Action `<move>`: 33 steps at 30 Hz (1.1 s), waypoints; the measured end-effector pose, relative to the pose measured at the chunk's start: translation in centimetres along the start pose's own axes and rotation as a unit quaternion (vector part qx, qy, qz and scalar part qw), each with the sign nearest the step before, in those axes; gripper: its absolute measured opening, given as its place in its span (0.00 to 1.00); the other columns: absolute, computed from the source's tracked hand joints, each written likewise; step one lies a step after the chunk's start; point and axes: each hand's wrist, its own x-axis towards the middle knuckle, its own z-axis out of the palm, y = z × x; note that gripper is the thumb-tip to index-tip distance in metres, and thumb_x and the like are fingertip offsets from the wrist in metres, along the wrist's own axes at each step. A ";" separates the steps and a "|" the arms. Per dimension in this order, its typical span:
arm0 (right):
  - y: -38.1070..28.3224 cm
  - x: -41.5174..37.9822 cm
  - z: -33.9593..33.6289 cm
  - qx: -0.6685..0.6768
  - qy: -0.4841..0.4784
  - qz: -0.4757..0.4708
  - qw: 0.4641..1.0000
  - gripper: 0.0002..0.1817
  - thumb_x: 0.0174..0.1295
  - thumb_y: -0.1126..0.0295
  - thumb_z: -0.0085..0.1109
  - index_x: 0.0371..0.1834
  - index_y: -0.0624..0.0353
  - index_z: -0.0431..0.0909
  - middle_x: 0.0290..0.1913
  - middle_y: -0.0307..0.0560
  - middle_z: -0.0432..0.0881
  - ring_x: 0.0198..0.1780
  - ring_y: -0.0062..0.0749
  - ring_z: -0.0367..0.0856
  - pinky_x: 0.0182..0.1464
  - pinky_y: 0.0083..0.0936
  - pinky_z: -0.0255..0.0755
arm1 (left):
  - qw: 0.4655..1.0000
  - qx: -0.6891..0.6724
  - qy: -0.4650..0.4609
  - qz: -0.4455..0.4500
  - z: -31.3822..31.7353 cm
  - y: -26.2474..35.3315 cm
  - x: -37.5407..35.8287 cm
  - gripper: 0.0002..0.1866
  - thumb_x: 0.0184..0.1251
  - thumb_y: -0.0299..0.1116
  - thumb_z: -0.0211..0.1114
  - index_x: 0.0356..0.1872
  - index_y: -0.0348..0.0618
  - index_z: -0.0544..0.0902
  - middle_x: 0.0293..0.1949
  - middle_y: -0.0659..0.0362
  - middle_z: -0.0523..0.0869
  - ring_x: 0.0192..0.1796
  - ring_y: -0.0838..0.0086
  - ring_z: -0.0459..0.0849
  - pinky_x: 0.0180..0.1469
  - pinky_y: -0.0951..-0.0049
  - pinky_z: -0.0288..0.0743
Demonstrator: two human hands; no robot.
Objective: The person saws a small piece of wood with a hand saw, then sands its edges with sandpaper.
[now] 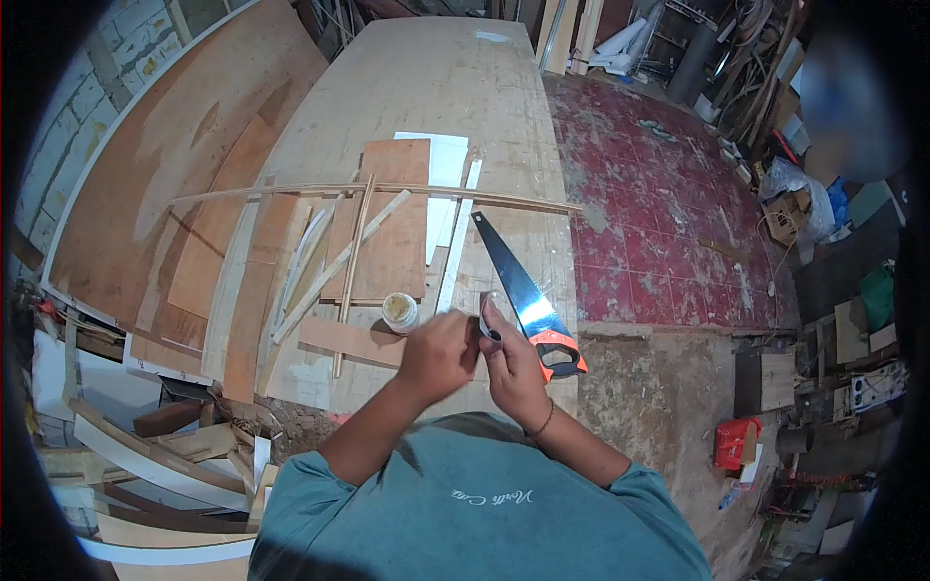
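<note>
My right hand (pixel 513 373) is closed on a small curled strip (pixel 487 322), pale outside and dark inside, whose material I cannot make out. Beside it, nearly touching, my left hand (pixel 436 356) is curled into a fist; whatever its fingers may hold is hidden. Just right of my hands, a handsaw (pixel 518 281) with an orange and black handle lies on the plywood table (pixel 417 77). A white tub (pixel 400 314) with tan contents or top stands behind my left hand. A narrow white strip (pixel 458 237) lies beyond my hands.
A reddish-brown board (pixel 397 242) lies on the table, crossed by long thin wood strips (pixel 504 199). A large plywood sheet (pixel 107 232) leans at the left. Curved wood pieces (pixel 160 465) fill the lower left. A red container (pixel 736 443) sits on the floor at right.
</note>
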 end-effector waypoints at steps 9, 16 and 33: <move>0.1 -0.1 0.1 0.007 0.006 0.011 1.000 0.25 0.68 0.78 0.46 0.69 0.63 0.61 0.68 0.63 0.65 0.70 0.47 0.64 0.68 0.30 0.60 | 0.997 0.012 0.032 -0.075 -0.1 -0.5 0.6 0.06 0.53 0.26 0.65 0.30 0.40 0.76 0.29 0.54 0.77 0.30 0.57 0.79 0.31 0.60 0.73; 1.7 0.2 0.3 0.018 0.012 0.066 0.998 0.23 0.69 0.76 0.44 0.68 0.65 0.62 0.67 0.63 0.66 0.63 0.39 0.72 0.63 0.26 0.65 | 0.995 -0.012 0.042 -0.085 1.4 -1.5 0.4 0.05 0.50 0.23 0.61 0.29 0.39 0.76 0.26 0.51 0.75 0.29 0.54 0.78 0.30 0.58 0.71; 2.2 0.5 -1.8 0.035 -0.006 0.234 0.972 0.24 0.67 0.80 0.43 0.68 0.65 0.64 0.56 0.56 0.78 0.39 0.23 0.75 0.48 0.20 0.71 | 0.997 -0.063 -0.048 -0.017 3.7 -1.8 -0.3 0.09 0.52 0.28 0.64 0.35 0.40 0.80 0.30 0.52 0.79 0.32 0.54 0.80 0.33 0.59 0.74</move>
